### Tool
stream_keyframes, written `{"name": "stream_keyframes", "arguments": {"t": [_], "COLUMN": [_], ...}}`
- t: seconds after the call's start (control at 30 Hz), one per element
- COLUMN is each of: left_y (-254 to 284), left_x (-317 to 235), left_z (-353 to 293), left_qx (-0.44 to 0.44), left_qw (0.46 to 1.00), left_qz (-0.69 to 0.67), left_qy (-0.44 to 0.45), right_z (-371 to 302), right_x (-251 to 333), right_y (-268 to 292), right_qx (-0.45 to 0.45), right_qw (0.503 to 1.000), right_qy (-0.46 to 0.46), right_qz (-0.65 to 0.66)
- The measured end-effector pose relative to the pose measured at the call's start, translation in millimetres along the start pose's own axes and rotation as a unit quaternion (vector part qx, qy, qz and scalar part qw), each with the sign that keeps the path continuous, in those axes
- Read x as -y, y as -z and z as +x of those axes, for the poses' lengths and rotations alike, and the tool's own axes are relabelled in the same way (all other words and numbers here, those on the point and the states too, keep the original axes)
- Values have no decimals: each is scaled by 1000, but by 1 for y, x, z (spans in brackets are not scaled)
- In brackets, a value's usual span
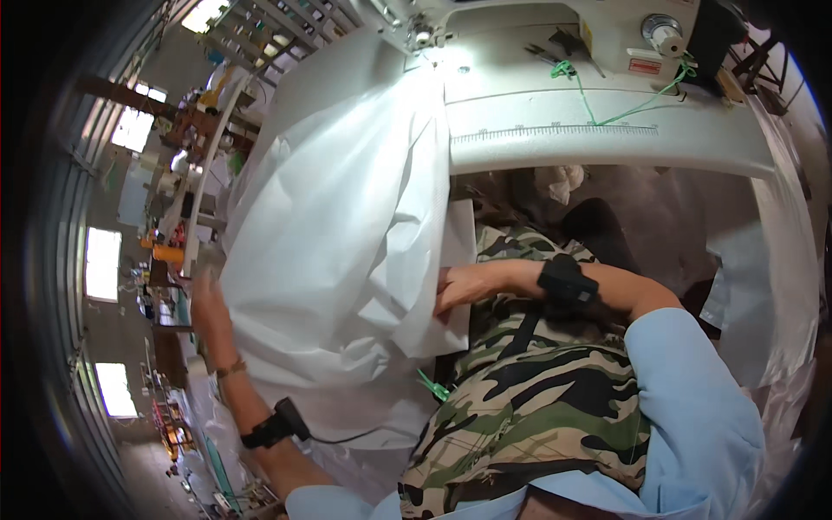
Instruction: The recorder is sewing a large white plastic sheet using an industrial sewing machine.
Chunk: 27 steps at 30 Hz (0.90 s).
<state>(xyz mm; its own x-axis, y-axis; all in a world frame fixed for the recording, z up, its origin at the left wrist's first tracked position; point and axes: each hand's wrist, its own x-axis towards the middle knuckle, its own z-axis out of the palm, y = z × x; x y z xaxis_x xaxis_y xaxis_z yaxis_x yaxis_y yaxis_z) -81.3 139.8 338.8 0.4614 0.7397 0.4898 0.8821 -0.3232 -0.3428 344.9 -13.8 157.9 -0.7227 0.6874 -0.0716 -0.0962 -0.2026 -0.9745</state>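
Observation:
A large sheet of thin white fabric (321, 234) hangs from the sewing machine (511, 26) down over the table edge toward my lap. Its far end lies under the lit needle area (429, 61). With closed fingers my right hand (461, 286) grips the right edge of the white fabric, the fingertips partly hidden behind it. My left hand (210, 308) is at the fabric's left side, smeared by motion, so its fingers cannot be made out. Both wrists carry black strapped devices.
A ruler scale (555, 130) runs along the table's front edge. Green cord (598, 108) and small dark tools (555, 54) lie by the machine. A green-handled item (433, 386) rests near my camouflage apron (537, 390). Cluttered work tables (173, 251) stand at the left.

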Motion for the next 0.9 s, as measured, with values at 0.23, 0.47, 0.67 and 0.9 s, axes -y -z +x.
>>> {"name": "stream_keyframes", "arguments": {"t": [0.23, 0.47, 0.67, 0.9], "left_y": [65, 2, -17, 1], "left_x": [-248, -290, -268, -171], "left_z": [-26, -110, -132, -98], "left_qx": [-90, -29, -83, 66], "left_qw": [943, 971, 983, 822], "left_qz": [-297, -231, -81, -521], "left_qy": [-116, 60, 145, 220], "right_z": [-59, -71, -44, -65], "right_x": [-23, 28, 50, 77], "right_y": [12, -52, -51, -46], "right_qx": [-232, -303, -151, -167], "right_qw": [940, 848, 772, 810], "right_qy": [126, 231, 95, 171], "right_qz": [216, -368, -610, -535]}}
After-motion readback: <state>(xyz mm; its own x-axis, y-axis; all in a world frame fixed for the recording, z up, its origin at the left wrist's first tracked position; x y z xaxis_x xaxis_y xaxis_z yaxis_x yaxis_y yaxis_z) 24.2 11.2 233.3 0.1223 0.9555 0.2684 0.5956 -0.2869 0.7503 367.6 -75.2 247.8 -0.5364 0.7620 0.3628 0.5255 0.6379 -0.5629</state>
